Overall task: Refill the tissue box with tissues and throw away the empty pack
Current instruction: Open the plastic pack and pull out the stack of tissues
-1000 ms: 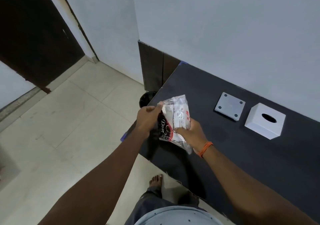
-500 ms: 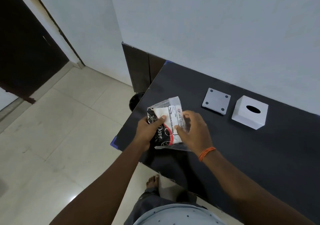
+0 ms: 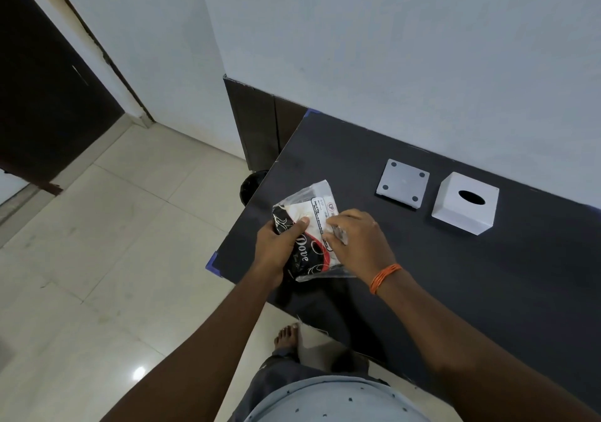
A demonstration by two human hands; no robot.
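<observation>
tissue pack over table corner, base plate left of tissue box behind

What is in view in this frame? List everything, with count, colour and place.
tissue pack: one, clear plastic with black, red and white print, held over the table's left end
tissue box: one, white, on the table, far right
base plate: one, grey, left of the box
table: one, black, against the wall
bin: one, black, on the floor beyond the table
left hand: grips the pack
right hand: on the pack, orange wrist thread
</observation>
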